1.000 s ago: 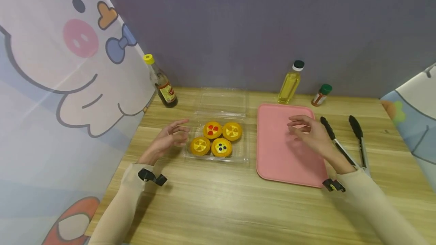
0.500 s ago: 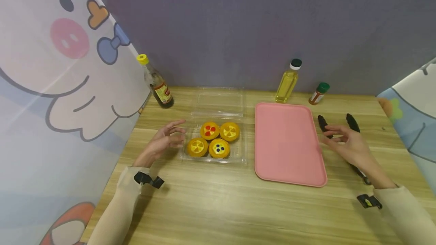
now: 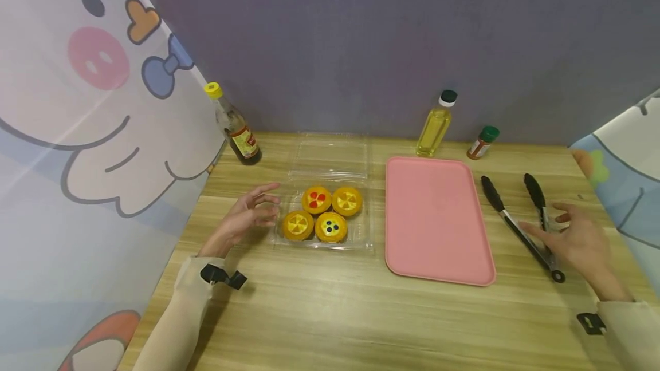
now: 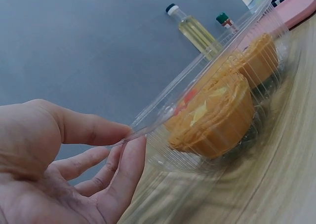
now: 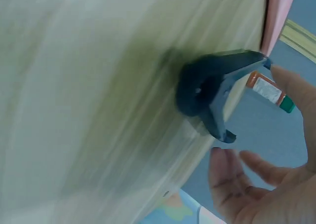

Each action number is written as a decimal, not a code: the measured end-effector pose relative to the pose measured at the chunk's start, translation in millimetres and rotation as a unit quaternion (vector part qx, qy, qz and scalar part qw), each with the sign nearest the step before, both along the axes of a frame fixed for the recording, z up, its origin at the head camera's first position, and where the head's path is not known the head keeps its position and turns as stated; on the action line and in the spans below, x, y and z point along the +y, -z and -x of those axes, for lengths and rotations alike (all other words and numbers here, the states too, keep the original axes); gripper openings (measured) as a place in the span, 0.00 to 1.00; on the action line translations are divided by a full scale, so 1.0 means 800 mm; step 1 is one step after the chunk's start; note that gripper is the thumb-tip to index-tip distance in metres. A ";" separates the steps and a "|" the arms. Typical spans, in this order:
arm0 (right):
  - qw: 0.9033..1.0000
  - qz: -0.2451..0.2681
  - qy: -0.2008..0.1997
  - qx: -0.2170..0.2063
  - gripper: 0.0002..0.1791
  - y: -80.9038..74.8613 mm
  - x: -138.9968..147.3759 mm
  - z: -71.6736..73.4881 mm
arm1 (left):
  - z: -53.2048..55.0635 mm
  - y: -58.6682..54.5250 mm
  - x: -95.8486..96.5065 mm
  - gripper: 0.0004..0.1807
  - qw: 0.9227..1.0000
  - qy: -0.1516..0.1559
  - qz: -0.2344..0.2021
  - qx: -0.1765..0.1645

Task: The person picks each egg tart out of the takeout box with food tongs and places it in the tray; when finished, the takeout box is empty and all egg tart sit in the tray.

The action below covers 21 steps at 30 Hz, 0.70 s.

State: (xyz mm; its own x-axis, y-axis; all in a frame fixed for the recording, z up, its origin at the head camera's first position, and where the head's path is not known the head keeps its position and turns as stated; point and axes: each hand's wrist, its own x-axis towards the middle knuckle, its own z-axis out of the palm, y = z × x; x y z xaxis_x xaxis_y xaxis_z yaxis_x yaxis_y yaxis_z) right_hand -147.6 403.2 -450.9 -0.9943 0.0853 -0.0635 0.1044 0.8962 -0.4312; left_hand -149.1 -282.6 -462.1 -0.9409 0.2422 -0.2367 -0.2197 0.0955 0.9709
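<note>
At the table's left, my left hand [image 3: 244, 219] reaches the left side of a clear plastic clamshell box [image 3: 363, 228]. In the left wrist view the thumb and a finger [image 4: 129, 169] pinch its rim. Inside sit several egg tarts [image 3: 331, 227] with red, yellow and dark toppings, and the box's lid [image 3: 330, 153] lies folded back. On the right, my right hand [image 3: 580, 239] hovers over black-and-steel tongs [image 3: 521, 235], thumb and fingers spread on either side of one arm. The tongs lie spread on the table; in the right wrist view their hinge end [image 5: 195, 93] points toward the camera.
A pink tray [image 3: 438, 222] lies between box and tongs. Along the back stand a dark sauce bottle [image 3: 242, 141] with a yellow cap, an oil bottle [image 3: 434, 129] and a small green-capped spice jar [image 3: 482, 143]. A grey wall [image 3: 330, 44] rises behind.
My right hand has moved right from above the pink tray, across to the tongs. The left hand has stayed at the box's side. The head view has shifted slightly.
</note>
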 end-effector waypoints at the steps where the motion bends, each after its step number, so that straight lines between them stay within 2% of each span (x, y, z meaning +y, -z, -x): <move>1: 1.000 -0.005 0.000 -0.013 0.57 0.000 0.002 -0.002 | 0.000 0.000 0.000 0.38 1.000 0.000 0.002 0.002; 6: 0.998 -0.001 -0.013 -0.066 0.66 0.005 0.001 -0.004 | 0.001 0.004 0.000 0.38 1.000 -0.002 0.006 0.002; 9: 0.997 -0.013 -0.018 -0.078 0.69 0.006 -0.002 -0.007 | 0.004 0.007 0.000 0.38 1.000 0.006 0.004 0.002; 12: 0.996 -0.032 -0.023 -0.081 0.70 0.006 -0.006 -0.009 | 0.005 0.009 -0.001 0.38 1.000 0.009 0.007 0.004; 17: 0.997 -0.045 -0.027 -0.060 0.68 0.011 -0.016 -0.007 | 0.003 0.010 -0.005 0.38 1.000 0.007 0.013 0.008; 21: 0.998 -0.049 -0.015 -0.047 0.67 0.014 -0.022 -0.007 | 0.002 0.012 -0.010 0.39 1.000 0.015 0.005 0.013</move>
State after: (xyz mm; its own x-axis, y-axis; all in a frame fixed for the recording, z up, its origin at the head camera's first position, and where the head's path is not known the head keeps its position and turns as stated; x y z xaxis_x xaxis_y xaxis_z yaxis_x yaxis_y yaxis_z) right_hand -142.2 385.6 -462.3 -0.9867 0.0656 -0.1488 0.1122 0.9370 -0.3308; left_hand -150.8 -290.2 -471.9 -0.9392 0.2683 -0.2143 -0.1906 0.1118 0.9753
